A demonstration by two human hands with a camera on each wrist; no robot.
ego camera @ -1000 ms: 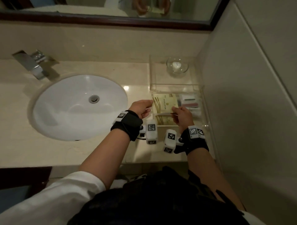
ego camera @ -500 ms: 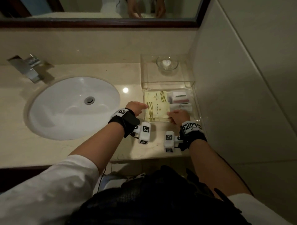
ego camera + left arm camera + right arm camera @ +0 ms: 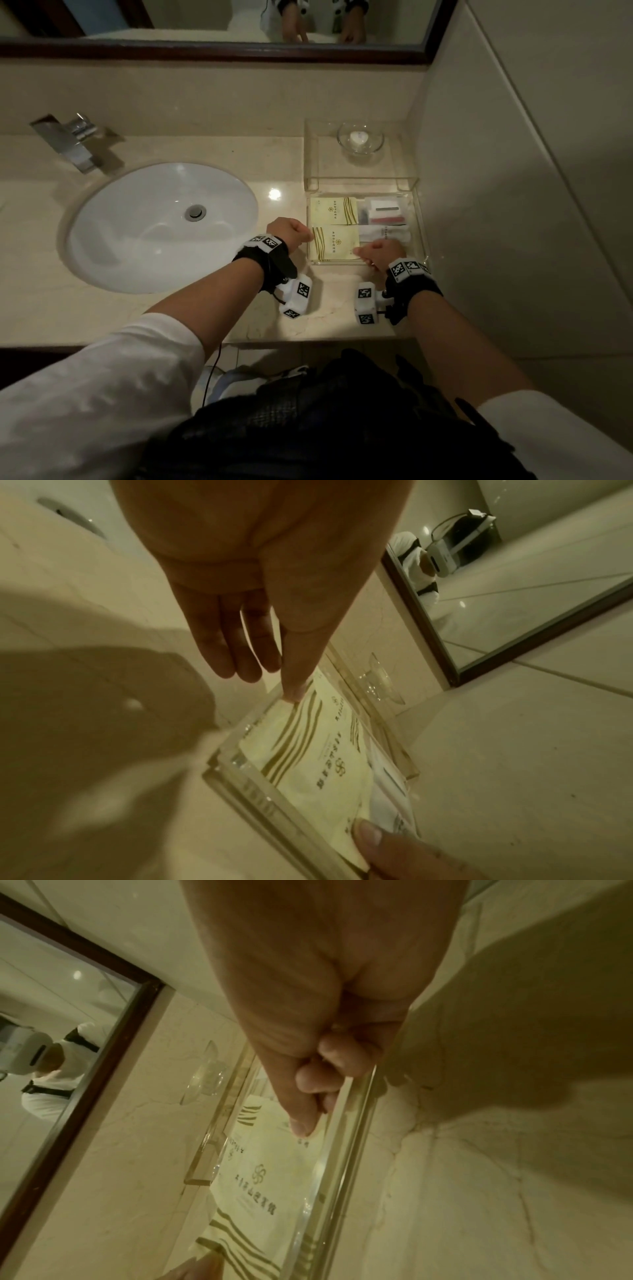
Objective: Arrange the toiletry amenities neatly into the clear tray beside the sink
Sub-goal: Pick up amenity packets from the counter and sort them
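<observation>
A clear tray (image 3: 423, 236) stands right of the sink. Two yellow packets lie in its left half, the far packet (image 3: 330, 210) and the near packet (image 3: 337, 244) (image 3: 308, 761) (image 3: 260, 1185). White wrapped items (image 3: 383, 219) fill its right half. My left hand (image 3: 291, 233) (image 3: 260, 669) is at the tray's left wall, fingers straight, one fingertip (image 3: 293, 693) touching the near packet's left edge. My right hand (image 3: 380, 253) (image 3: 311, 1112) is at the tray's near wall, fingers curled, its thumb (image 3: 369, 834) and forefinger pinching the packet's near right corner.
A glass dish (image 3: 359, 138) with a white soap sits on a clear riser (image 3: 310, 154) behind the tray. The white sink (image 3: 157, 222) and chrome tap (image 3: 72, 140) lie to the left. A wall (image 3: 496, 205) closes the right side, and the counter edge (image 3: 308, 337) is close.
Both hands have lowered the yellow packet from above the tray down flat into its near left part. The left fingers have let go and now only touch its edge.
</observation>
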